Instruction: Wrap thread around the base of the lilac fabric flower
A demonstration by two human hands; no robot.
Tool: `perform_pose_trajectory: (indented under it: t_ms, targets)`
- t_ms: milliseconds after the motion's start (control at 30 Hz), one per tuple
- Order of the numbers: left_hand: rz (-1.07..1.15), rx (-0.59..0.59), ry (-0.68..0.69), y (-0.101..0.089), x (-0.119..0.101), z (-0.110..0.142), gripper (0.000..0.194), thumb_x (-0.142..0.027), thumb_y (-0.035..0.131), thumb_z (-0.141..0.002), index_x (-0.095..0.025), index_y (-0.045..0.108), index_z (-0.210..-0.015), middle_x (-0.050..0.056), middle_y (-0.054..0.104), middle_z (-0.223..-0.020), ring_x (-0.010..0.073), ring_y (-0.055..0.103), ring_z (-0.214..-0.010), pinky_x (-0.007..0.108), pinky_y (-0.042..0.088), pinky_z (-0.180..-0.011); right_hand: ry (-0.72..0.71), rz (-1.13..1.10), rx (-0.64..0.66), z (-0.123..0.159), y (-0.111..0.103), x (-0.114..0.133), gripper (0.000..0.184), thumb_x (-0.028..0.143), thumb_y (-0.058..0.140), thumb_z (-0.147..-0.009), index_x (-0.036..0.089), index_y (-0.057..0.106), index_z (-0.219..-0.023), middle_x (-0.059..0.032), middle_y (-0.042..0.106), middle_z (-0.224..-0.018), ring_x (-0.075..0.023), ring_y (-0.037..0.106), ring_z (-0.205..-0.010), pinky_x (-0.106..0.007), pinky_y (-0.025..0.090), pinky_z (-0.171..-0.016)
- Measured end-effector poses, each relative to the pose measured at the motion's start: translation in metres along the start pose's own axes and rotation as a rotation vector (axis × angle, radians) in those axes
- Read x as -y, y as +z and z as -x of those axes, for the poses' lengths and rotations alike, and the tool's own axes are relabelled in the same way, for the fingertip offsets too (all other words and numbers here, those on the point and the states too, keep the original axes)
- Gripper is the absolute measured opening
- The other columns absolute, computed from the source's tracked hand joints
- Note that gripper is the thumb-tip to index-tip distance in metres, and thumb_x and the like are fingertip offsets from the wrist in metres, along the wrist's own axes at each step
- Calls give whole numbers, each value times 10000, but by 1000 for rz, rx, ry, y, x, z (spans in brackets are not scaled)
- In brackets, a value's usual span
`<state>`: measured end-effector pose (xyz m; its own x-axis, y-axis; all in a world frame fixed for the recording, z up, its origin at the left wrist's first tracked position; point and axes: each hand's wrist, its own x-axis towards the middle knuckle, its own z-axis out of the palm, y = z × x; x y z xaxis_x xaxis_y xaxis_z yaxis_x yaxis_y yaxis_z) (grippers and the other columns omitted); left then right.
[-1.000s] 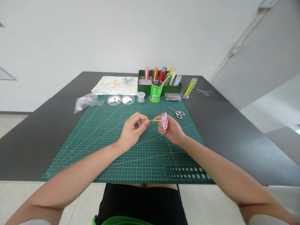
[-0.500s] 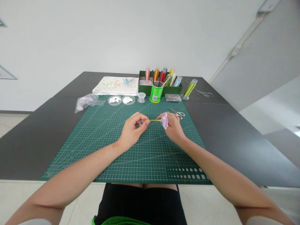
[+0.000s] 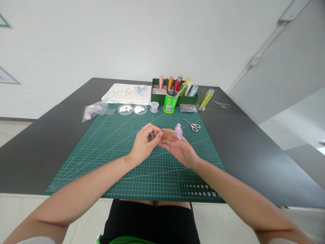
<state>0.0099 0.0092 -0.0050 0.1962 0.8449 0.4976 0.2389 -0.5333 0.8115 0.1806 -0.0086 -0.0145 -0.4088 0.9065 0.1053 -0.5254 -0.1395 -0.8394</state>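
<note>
My left hand (image 3: 147, 140) pinches the thin yellow-green stem of a pale purple artificial flower (image 3: 178, 131) between thumb and fingertips. The stem lies nearly level, its bloom pointing right. Under and behind the stem is my right hand (image 3: 179, 147), palm turned up, with its fingers stretched toward the left hand. Those fingers are partly hidden by the left fingertips, and whether they touch the stem is unclear. A pair of white-handled scissors (image 3: 194, 126) lies on the green cutting mat (image 3: 122, 149), beyond the right hand.
Along the back stand a green can of tools (image 3: 169, 103), a dark green box of thread spools (image 3: 162, 98), a lime thread spool (image 3: 206, 100) and a clear case (image 3: 188, 108). Two dishes of white pieces (image 3: 125, 109), a plastic bag (image 3: 92, 111) and stacked white sheets (image 3: 127, 94) sit left.
My right hand has come away from beside the bloom, turned palm up and moved left beneath the stem. The left hand keeps its pinch. The scissors are now fully visible.
</note>
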Motion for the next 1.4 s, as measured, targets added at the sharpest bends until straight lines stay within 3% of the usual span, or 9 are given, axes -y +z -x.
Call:
perform_pose_trajectory:
  t_ms: [133,233,333,500,1000,1167,1267,1400]
  targets:
    - [-78,-32,64,1,0,1,153,-207,615,-937,-192,637,-786,-12,588,-756,129,524,-684,252,419,-622,73,-1,-51,4,11,4,376,288,806,-773,256,724,-1138,4,694,-845,-146,628,-756,-283,541,-675]
    - [-161,-72,140,2,-1,3,152,-186,633,-929,-191,622,-778,-19,575,-737,135,513,-687,273,415,-656,106,22,-120,7,20,5,404,322,827,-779,259,700,-1157,70,540,-644,-73,407,-525,-191,303,-459]
    - [-204,-101,179,5,-2,5,161,-165,640,-925,-192,607,-770,-23,577,-735,137,508,-688,288,414,-681,87,17,-224,7,25,5,398,352,844,-756,230,711,-1111,110,388,-560,-51,214,-478,-208,161,-443]
    - [-188,-121,143,13,-5,9,180,-181,630,-940,-200,596,-764,-21,576,-722,148,518,-703,300,425,-696,9,40,-386,4,26,2,318,385,850,-715,198,725,-940,120,295,-508,-55,176,-463,-245,118,-444]
    - [-46,-86,31,15,-11,12,186,-229,607,-946,-205,626,-763,-15,598,-727,145,527,-698,284,439,-677,-61,88,-445,3,23,3,239,348,855,-678,187,732,-804,109,317,-507,-42,187,-452,-242,118,-431]
    - [48,17,-28,9,-9,6,327,-387,548,-997,-200,647,-746,17,660,-770,174,574,-768,325,463,-762,-81,155,-435,1,16,7,209,369,857,-694,202,757,-770,73,427,-543,-42,205,-461,-255,122,-429]
    - [193,99,-135,7,-3,-1,454,-522,500,-999,-189,695,-761,39,715,-791,185,607,-770,334,487,-764,-100,214,-405,-1,11,9,200,372,855,-703,205,747,-720,52,501,-575,-41,205,-466,-264,121,-432]
    - [396,253,-277,7,3,-6,393,-550,630,-916,-181,715,-812,44,752,-776,172,644,-731,289,487,-664,-95,246,-345,-3,3,10,205,386,858,-715,208,756,-706,17,628,-679,-36,240,-468,-261,122,-441]
